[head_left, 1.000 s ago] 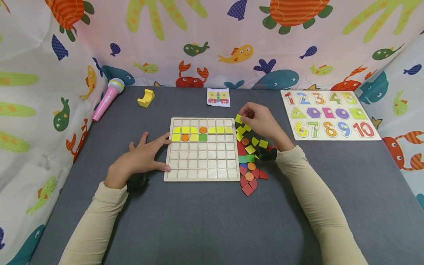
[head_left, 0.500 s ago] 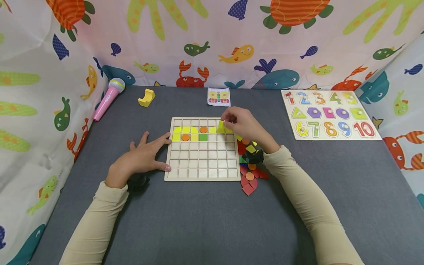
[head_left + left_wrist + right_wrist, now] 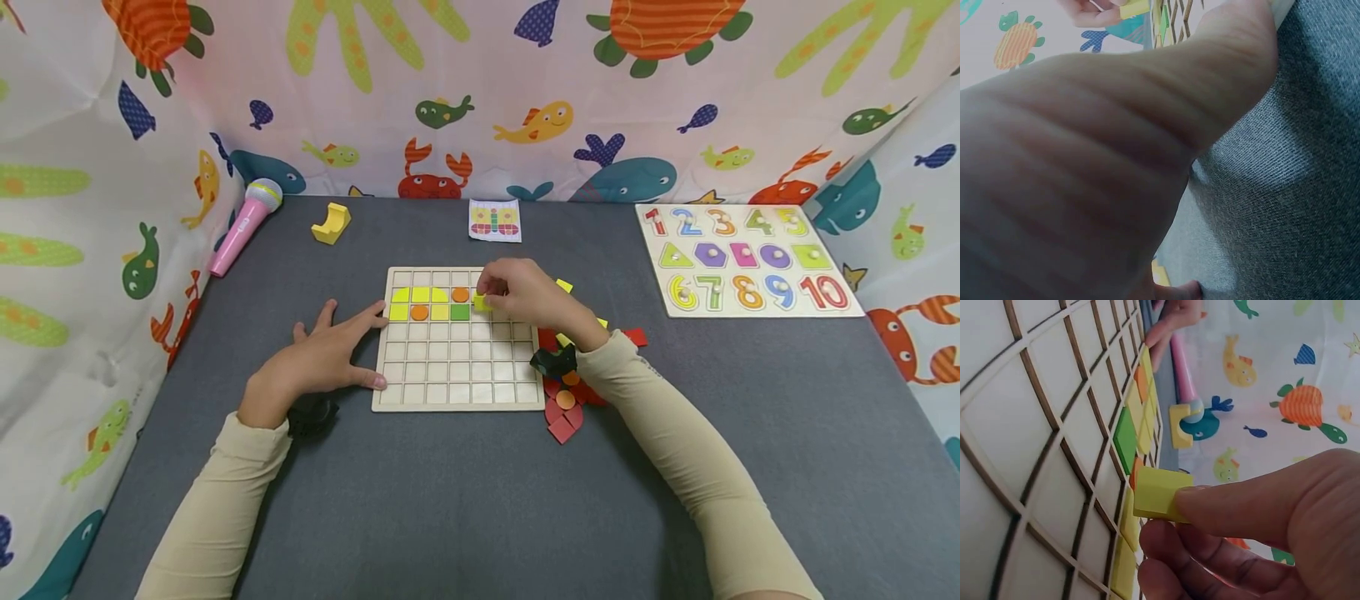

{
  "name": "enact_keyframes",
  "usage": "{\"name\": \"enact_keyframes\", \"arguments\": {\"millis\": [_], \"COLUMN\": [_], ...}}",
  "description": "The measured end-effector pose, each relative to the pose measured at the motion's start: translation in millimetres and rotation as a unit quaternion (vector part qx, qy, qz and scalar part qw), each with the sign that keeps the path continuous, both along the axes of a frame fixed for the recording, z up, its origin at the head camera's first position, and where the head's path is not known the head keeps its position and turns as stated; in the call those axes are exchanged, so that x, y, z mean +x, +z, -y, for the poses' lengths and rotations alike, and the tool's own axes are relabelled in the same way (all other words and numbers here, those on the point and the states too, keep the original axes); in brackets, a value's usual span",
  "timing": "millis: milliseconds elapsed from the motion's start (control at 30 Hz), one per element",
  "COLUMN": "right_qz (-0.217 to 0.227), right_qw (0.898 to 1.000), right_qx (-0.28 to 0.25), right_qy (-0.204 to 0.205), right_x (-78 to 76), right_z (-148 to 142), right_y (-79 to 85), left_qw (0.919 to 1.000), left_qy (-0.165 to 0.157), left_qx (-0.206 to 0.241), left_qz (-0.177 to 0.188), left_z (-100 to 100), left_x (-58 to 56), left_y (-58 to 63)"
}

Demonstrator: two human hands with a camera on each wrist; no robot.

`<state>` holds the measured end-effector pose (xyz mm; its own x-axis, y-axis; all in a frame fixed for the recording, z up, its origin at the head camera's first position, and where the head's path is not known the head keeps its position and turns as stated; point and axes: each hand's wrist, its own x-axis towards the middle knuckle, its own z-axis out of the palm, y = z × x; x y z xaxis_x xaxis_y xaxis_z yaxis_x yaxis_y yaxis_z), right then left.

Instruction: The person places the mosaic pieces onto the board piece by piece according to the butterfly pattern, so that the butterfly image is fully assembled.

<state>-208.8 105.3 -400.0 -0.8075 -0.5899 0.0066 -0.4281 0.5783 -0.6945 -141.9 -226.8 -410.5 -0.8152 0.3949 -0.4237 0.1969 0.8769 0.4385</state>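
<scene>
In the head view, my right hand (image 3: 534,292) is over the upper right part of a pale wooden grid board (image 3: 450,375). Its thumb and fingers pinch a yellow square tile (image 3: 1161,492), held tilted above the cells beside a green square tile (image 3: 1125,439). My left hand (image 3: 307,358) has its fingers spread, with fingertips and thumb at the board's left edge. Yellow and orange pieces fill cells in two upper rows; an orange disc (image 3: 460,294) sits above the green tile. My right hand partly hides the yellow pieces at the row's right end.
Several loose red, orange and yellow pieces (image 3: 560,429) lie along the board's right side, partly under my right wrist. Behind the board is a small pattern card (image 3: 495,233). A number puzzle (image 3: 750,287), a pink toy microphone (image 3: 243,232) and a yellow notched block (image 3: 332,225) stand farther out.
My right hand has taken the yellow square tile from the loose pieces and carried it left over the board to beside the green tile. My left hand stays in place.
</scene>
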Motion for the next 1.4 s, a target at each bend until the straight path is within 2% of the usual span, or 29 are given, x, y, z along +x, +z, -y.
{"name": "enact_keyframes", "arguments": {"millis": [600,900,1067,1233,1400], "right_qz": [-0.024,-0.074,-0.088,-0.081,-0.049], "right_qw": [0.999,0.995,0.994,0.994,0.998], "right_qx": [0.037,0.044,0.051,0.05,0.041], "right_qy": [0.031,0.04,0.044,0.048,0.021], "right_x": [-2.4,1.3,1.5,3.0,4.0], "right_z": [7.8,9.8,10.5,7.2,-6.2], "right_y": [-10.5,-13.0,-16.8,-16.4,-11.7], "left_qw": [1.0,1.0,1.0,1.0,1.0], "left_qy": [0.0,-0.003,-0.001,0.001,0.003], "left_qx": [-0.002,0.0,-0.001,-0.001,-0.001], "left_qz": [0.002,0.0,0.001,0.004,0.005], "left_z": [0.3,0.5,-0.1,-0.4,-0.7], "left_x": [-0.4,-1.3,-1.5,-1.4,-1.1], "left_y": [0.4,-0.1,-0.4,0.2,0.1]}}
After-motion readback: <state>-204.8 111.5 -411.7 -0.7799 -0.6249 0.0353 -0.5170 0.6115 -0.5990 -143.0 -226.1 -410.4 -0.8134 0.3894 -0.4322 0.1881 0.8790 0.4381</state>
